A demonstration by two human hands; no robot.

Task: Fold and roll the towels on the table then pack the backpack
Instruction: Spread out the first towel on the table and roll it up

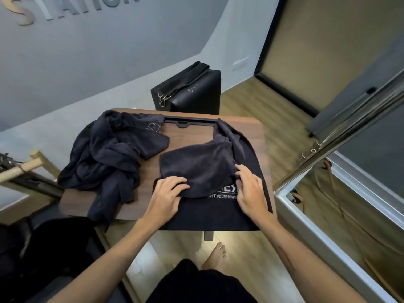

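My hands, left [168, 192] and right [249, 186], pinch the towel [196, 169] fold's near edge, aligning it flat on the desk [188, 136].

Grey wall [91, 53] with raised lettering [65, 7], wood-plank floor [273, 127], black padded box [192, 92], glass partition [349, 132]

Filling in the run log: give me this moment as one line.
step: folding towel | left hand: grips near fold edge | right hand: grips same edge | pile: unfolded on table

Wooden table [188, 136]: spread towel [218, 213], seemingly crumpled towels [105, 154].
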